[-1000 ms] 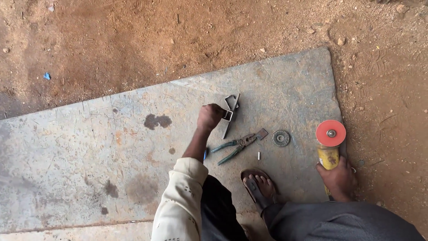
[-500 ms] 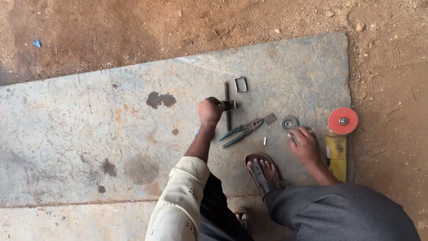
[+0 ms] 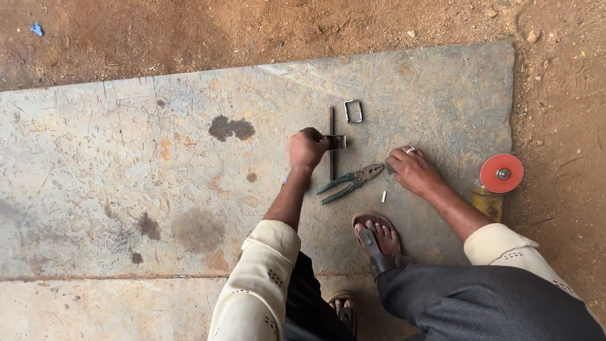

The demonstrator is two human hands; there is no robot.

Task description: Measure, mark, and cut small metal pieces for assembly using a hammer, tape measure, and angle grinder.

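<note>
Here the left hand [image 3: 307,149] is closed around a small rectangular metal bracket [image 3: 338,142], pressing it against a thin dark metal bar [image 3: 331,136] that lies straight on the slab, running away from the person. The bracket sits on the right side of the bar, about halfway along it, touching it. The right hand [image 3: 410,169] lies palm down on the slab, fingers loosely curled; whether it holds anything underneath cannot be told. A ring shows on one of its fingers. The two hands are apart, with the bar's near end and a pair of pliers between them.

The pliers [image 3: 350,182] lie flat just below the bar, jaws pointing toward the right hand, green-blue handles spread toward the left forearm. A short pale pin-like piece [image 3: 383,196] lies just beside the right wrist, near the pliers. A second rectangular metal loop [image 3: 353,111] rests alone beyond the bar, to its right, not touching it.

To the right of the right forearm, at the slab's edge, an angle grinder [image 3: 489,201] with a yellow body and an orange-red disc [image 3: 502,173] lies partly on the dirt. A sandalled foot [image 3: 377,239] stands on the slab between the two arms.

Everything rests on a grey, stained metal slab [image 3: 126,177] laid on reddish earth [image 3: 189,38]. A blue scrap [image 3: 36,29] lies on the earth, far left.
</note>
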